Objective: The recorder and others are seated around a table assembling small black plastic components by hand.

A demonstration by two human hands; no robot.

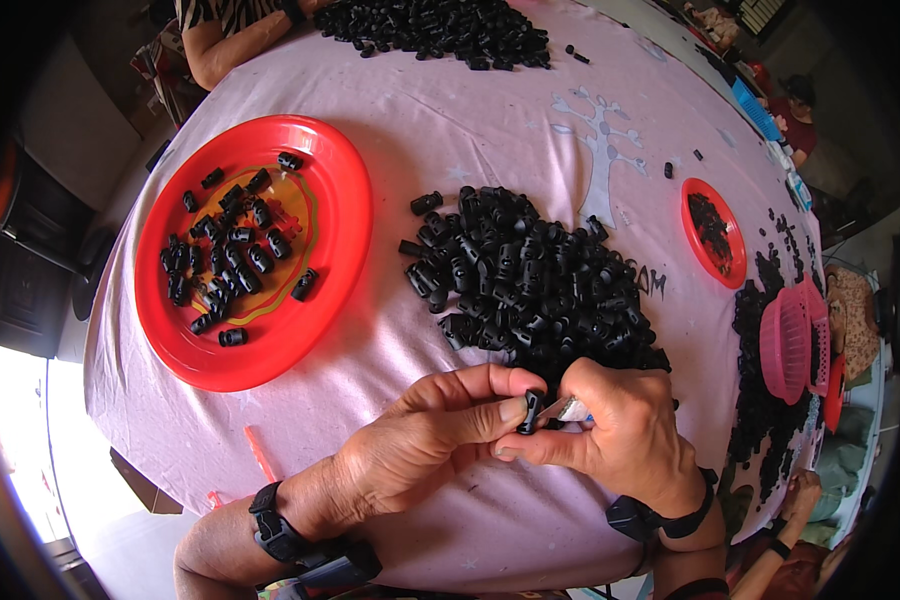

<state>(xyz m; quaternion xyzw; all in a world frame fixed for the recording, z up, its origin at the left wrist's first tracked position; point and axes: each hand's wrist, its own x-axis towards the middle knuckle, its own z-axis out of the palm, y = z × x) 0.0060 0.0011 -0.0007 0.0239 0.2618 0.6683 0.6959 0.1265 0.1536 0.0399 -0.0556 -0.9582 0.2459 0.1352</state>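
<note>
Between the thumb and fingertips of my left hand (420,435) a small black plastic cord lock (531,412) is pinched, held upright at a slight tilt. My right hand (635,425) closes around a small tool with a pointed metallic tip and a whitish body (573,410). Its tip meets or nearly meets the cord lock; most of the tool hides in my palm, so its kind cannot be told. Just beyond my hands lies a large heap of black cord locks (530,275). A red plate (345,260) on the left holds several more.
A pink cloth (410,110) covers the table. Another person's arm (235,50) rests by a second heap (440,30) at the far edge. To the right are a small red dish (735,270), a pink basket (785,345) and scattered black pieces. Another person's hand (800,492) shows lower right.
</note>
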